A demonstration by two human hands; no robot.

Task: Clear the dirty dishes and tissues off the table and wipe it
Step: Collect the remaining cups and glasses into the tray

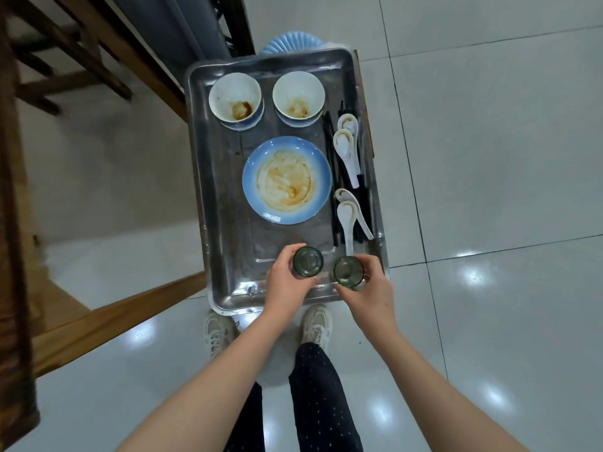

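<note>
Two glasses, upright, over tray [225, 177] near end: left hand [285, 282] grips one [307, 261], right hand [370, 288] the other [348, 271].

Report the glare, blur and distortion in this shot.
Head view: starry glare spots on the glossy floor tiles; soft sheen along the near rim of the metal tray; the wooden furniture at the left edge is smeared; the wide-angle lens bows the tile seams; the blue plate is sharp, as are the left glass in the left hand and the right glass in the right hand.

Tile floor [489, 158]; wooden chair [65, 53]; perhaps blue stool [290, 44].
</note>
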